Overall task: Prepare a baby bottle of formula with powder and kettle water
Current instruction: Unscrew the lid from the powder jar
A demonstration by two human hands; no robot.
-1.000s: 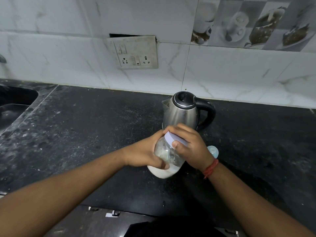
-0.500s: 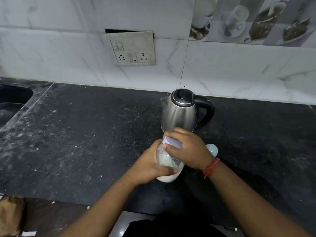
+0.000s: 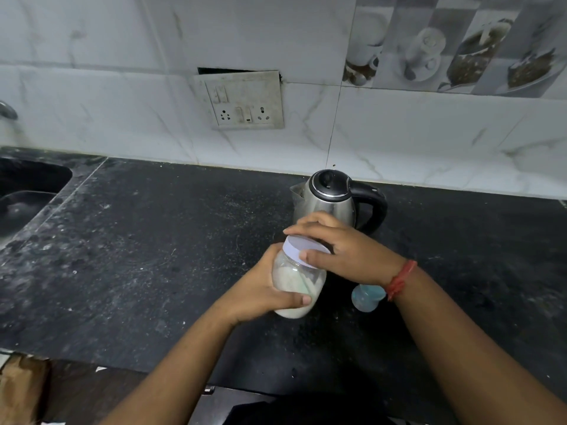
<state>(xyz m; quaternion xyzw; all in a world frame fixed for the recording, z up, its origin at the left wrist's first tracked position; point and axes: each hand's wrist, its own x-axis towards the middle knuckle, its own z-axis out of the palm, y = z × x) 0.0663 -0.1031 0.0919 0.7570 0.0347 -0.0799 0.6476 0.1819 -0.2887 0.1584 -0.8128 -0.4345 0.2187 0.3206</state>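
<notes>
A clear plastic jar of white powder leans to the left just above the black counter. My left hand wraps around the jar's body. My right hand grips its pale lilac lid from above. A steel kettle with a black lid and handle stands right behind my hands. The baby bottle, pale blue, stands on the counter under my right wrist and is partly hidden by it.
A dark sink is set into the counter at far left. A switch and socket plate hangs on the tiled wall behind. The counter's front edge runs below my forearms, with a brown paper bag at lower left.
The jar has tilted further and more of the lilac lid shows. My right hand's fingers have shifted around the lid. The view has moved slightly.
</notes>
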